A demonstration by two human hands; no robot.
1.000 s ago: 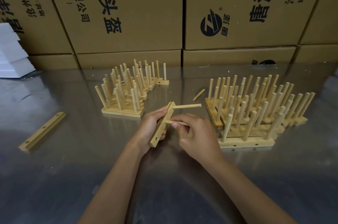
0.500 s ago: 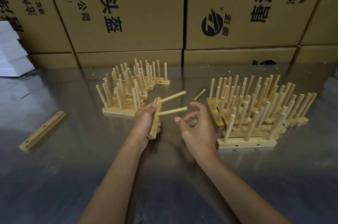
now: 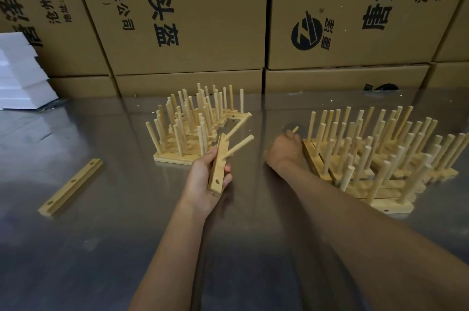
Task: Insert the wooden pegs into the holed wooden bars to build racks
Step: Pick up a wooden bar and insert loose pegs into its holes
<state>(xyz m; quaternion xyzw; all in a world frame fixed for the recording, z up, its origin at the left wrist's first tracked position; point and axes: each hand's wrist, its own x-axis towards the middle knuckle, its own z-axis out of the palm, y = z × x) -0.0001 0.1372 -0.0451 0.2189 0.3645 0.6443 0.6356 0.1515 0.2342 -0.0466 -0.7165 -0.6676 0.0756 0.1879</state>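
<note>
Left hand (image 3: 205, 178) holds a holed bar (image 3: 218, 169) above the table (image 3: 127, 247), fingers curled round it; two pegs (image 3: 238, 146) stand in its far holes, near hole empty; right hand (image 3: 284, 150) reaches to a loose peg (image 3: 295, 129) lying just beside the right-hand racks (image 3: 375, 158); its grip is blurred, cannot tell if closed on the peg; a spare bar (image 3: 71, 187) lies at left; finished racks (image 3: 193, 127) beyond the left hand.
</note>
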